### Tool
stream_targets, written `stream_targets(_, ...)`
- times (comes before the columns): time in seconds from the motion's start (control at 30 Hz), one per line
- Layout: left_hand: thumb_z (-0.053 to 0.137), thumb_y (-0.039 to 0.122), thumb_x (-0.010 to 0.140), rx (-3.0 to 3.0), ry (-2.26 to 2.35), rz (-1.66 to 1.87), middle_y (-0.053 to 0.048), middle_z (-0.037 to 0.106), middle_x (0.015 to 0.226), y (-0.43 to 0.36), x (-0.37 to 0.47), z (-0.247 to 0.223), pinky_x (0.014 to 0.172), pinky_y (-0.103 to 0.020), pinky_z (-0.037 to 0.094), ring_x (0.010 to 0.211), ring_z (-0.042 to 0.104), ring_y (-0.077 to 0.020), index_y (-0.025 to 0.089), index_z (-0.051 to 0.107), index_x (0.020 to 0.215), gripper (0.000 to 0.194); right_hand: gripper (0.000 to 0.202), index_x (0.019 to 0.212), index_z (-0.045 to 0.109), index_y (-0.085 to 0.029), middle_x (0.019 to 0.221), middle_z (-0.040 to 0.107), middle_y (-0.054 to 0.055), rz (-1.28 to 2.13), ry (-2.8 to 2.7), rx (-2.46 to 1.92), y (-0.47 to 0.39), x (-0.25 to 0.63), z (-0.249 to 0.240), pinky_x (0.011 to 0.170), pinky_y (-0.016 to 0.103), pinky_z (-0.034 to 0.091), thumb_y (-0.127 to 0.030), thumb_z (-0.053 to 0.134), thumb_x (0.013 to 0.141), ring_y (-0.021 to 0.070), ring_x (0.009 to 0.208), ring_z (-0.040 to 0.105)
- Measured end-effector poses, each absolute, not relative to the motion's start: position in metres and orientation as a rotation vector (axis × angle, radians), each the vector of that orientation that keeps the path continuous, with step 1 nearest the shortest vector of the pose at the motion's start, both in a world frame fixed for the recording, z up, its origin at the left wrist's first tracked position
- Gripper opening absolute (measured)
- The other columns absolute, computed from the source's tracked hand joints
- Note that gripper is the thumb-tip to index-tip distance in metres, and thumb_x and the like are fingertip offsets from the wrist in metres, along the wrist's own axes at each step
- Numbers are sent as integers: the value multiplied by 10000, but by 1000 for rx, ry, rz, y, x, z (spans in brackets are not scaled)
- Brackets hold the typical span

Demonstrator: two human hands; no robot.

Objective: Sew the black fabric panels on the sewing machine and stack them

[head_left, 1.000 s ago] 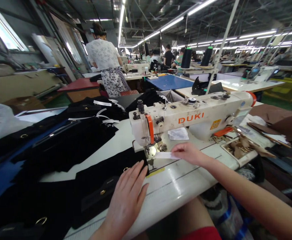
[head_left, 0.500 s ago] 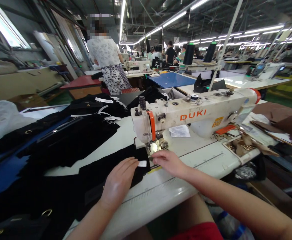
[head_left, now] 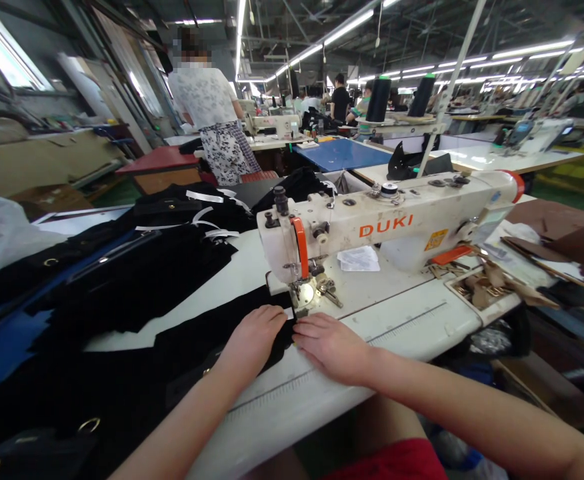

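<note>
Sewing hall: both hands down on a black panel (head_left: 207, 327)

Long rows of strip lights (head_left: 349, 29) run under the dark roof. Below them, a white table (head_left: 229, 273) spreads across the foreground, ruler marks along its front edge. Beyond it stand a blue table (head_left: 345, 153) and, farther left, a red one. A co-worker (head_left: 207, 100) in a pale patterned top stands ahead with their back turned. On the white table sits a machine (head_left: 412, 250), marked DUKI in orange. Left of it, dark cloth (head_left: 137, 283) lies heaped, with white strips (head_left: 205, 197) on top. The panel lies flat in front of this heap, its right end beside the needle area. Right of the hands, a tray (head_left: 495, 319) set into the table holds tan scraps. Two black thread cones (head_left: 379, 100) rise behind the machine. The left hand (head_left: 255, 340) rests on the panel, fingers bent and close together; whether it pinches or only presses cannot be told. The right hand (head_left: 332, 343) lies with fingers together, tips at the panel's right edge; its grip is also unclear. Smallest, a white tab (head_left: 289, 313) shows at the left fingertips.
</note>
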State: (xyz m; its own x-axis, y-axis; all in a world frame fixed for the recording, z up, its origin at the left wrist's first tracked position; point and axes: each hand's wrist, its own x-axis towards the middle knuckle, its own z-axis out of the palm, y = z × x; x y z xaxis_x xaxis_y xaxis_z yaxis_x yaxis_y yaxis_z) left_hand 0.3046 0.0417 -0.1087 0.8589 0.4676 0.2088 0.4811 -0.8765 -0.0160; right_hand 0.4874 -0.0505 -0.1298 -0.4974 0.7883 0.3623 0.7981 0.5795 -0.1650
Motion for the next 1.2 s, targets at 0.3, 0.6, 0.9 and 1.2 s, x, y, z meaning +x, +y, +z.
stream_targets(0.3,415,19,864,-2928,-632,-469,-86,685,1002,40,307,-117,804,-318,543,950,623,-206,149,651,1003,304,234,1068,652,-118,1158,659,121,-52,-2391,-1256,-52,488,-133,1006,368,426,-172,457,951,212,1097,569)
stream_targets(0.6,389,36,887,-2904,-611,-579,-93,682,1020,43,306,-126,825,-321,543,967,623,-204,141,647,1014,306,240,1074,653,-122,1161,660,138,-10,-2365,-1260,-53,488,-133,996,386,436,-170,451,953,214,1099,570)
stream_targets(0.9,369,61,897,-2949,-624,-554,-105,693,1033,43,306,-126,879,-367,545,1008,621,-219,141,667,1042,341,231,1054,661,-126,1130,668,131,-2,-2354,-1248,-52,488,-133,986,376,431,-165,462,944,215,1093,566)
stream_targets(1.2,419,291,938,-2979,-811,-555,-133,653,1225,31,299,-133,990,-433,504,1148,598,-246,128,626,1202,373,147,961,666,-155,876,655,73,-83,-2356,-1434,-21,498,-124,841,339,445,-179,528,917,205,880,563)
